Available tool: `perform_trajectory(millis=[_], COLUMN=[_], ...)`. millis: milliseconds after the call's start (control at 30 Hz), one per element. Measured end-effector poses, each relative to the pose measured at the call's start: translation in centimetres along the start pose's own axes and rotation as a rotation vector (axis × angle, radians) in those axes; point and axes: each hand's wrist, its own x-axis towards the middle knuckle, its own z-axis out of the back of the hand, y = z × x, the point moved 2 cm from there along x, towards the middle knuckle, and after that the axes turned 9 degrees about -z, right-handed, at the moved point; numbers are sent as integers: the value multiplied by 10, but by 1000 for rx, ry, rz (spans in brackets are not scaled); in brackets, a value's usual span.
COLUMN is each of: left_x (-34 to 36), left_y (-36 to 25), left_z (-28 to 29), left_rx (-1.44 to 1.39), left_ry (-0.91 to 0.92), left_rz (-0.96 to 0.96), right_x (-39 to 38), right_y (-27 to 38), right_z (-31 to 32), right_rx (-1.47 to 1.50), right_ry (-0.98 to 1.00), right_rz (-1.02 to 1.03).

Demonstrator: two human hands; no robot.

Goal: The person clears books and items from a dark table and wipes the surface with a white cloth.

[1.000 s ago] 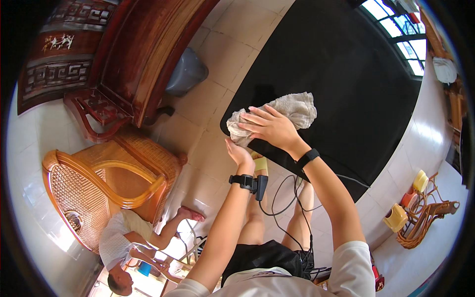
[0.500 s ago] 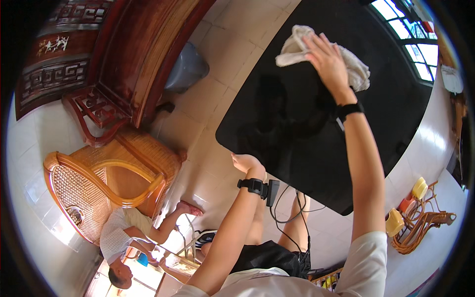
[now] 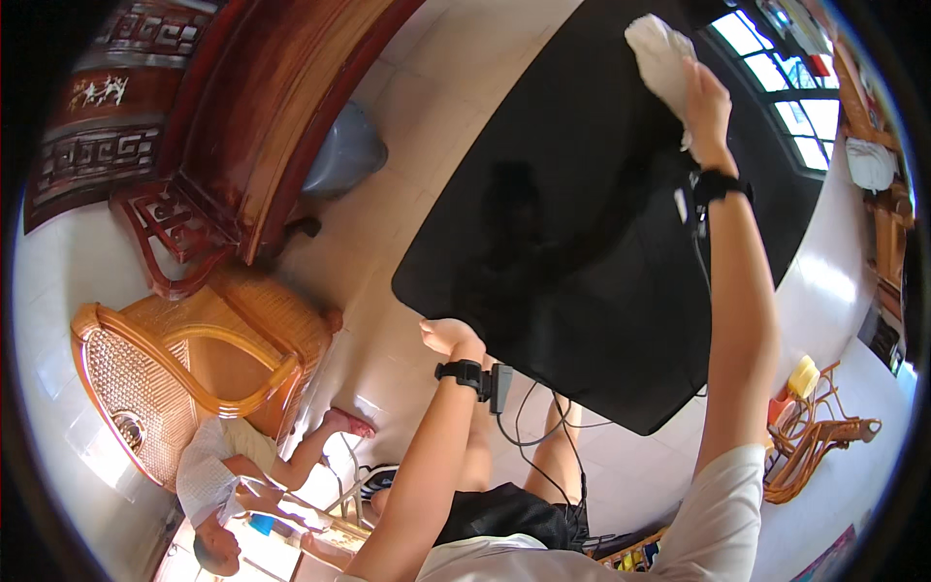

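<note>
Cloth [image 3: 661,66] has shifted farther up the one black tabletop [image 3: 562,213], toward its far end. Right hand [image 3: 709,109] fingers gripping it; left hand [image 3: 452,337] fingers loosely curled, nothing seen in them, beside near-left corner. Two black wristbands [image 3: 462,374]. Cables [image 3: 525,442] dangle by near edge. Leftward: one wicker armchair [image 3: 208,396], one seated person [image 3: 204,473], one carved wooden bench [image 3: 262,107].

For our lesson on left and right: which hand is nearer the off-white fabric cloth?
Right: the right hand touches the off-white cloth over the glossy black table's far part; the left hand is well apart, by the near-left corner.
</note>
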Motion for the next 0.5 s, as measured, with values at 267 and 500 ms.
perform_trajectory(millis=[267, 500], left_x=[19, 28], left_y=[8, 17], left_z=[-1, -7], left_rx=[46, -27], left_ry=[-60, -30], left_rz=[-9, 18], right_x=[-214, -358], right_y=[39, 23], right_z=[73, 26], right_rx=[133, -214], right_ry=[83, 551], right_rz=[191, 472])
